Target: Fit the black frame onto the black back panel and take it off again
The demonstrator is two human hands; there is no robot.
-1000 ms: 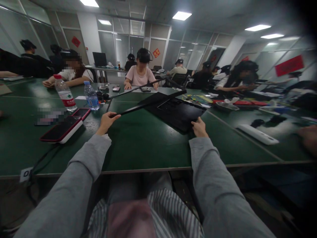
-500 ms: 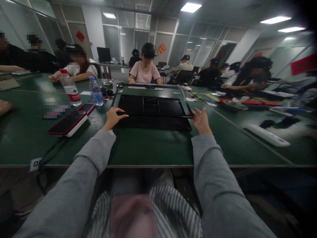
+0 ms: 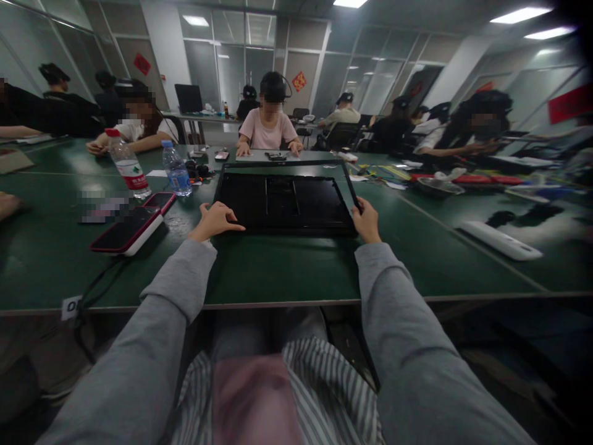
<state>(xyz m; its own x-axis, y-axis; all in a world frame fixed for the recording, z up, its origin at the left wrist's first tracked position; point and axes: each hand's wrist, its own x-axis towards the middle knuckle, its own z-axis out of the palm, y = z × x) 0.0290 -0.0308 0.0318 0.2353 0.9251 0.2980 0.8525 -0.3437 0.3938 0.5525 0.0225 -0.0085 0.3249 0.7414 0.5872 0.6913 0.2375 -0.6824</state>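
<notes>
A thin black rectangular frame (image 3: 348,183) slants over a flat black panel (image 3: 319,201), which has a recessed middle section. The frame's near edge lies along the panel's near edge, while its far bar stands above the panel. At the near left corner my left hand (image 3: 213,221) is closed, thumb and fingers pinching the frame. My right hand (image 3: 367,221) is closed around the frame's right side near the front corner. Whether the near edges touch all along cannot be made out.
Left on the green table (image 3: 278,278) stand a red-capped bottle (image 3: 132,167) and a blue-capped bottle (image 3: 176,170). Phones (image 3: 127,228) lie in front of them. A white oblong device (image 3: 503,241) lies to the right. A person in pink (image 3: 269,130) sits opposite; others sit around.
The frame's near edge has come down onto the panel's near edge. My right hand has moved inward and its fingers have closed on the frame's side. My left hand keeps its pinch.
</notes>
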